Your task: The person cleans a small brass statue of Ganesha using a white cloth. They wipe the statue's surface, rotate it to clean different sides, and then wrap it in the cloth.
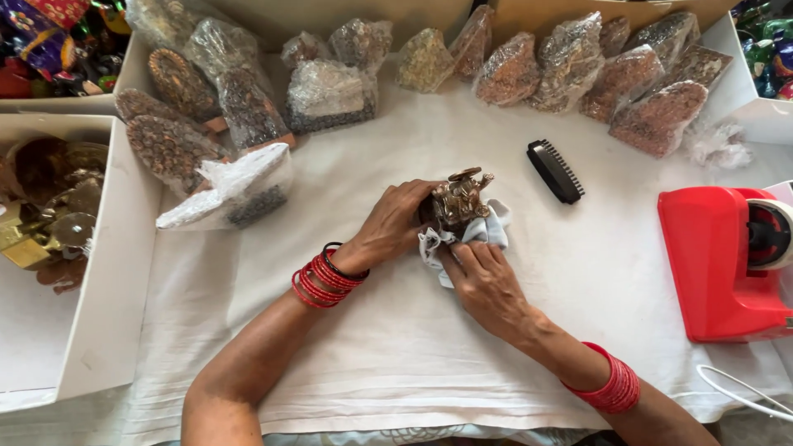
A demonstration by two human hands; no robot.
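A small brass-coloured figurine (pixel 459 196) sits at the middle of the white cloth-covered table (pixel 396 347). My left hand (pixel 395 225) grips it from the left side. My right hand (pixel 486 285) holds a pale grey rag (pixel 487 233) pressed against the figurine's lower right. Both wrists wear red bangles.
A black brush (pixel 555 171) lies just right of the figurine. A red tape dispenser (pixel 725 260) stands at the right edge. Several figurines wrapped in bubble wrap (pixel 570 66) line the back. A white box (pixel 116 248) at left holds brass items (pixel 49 206).
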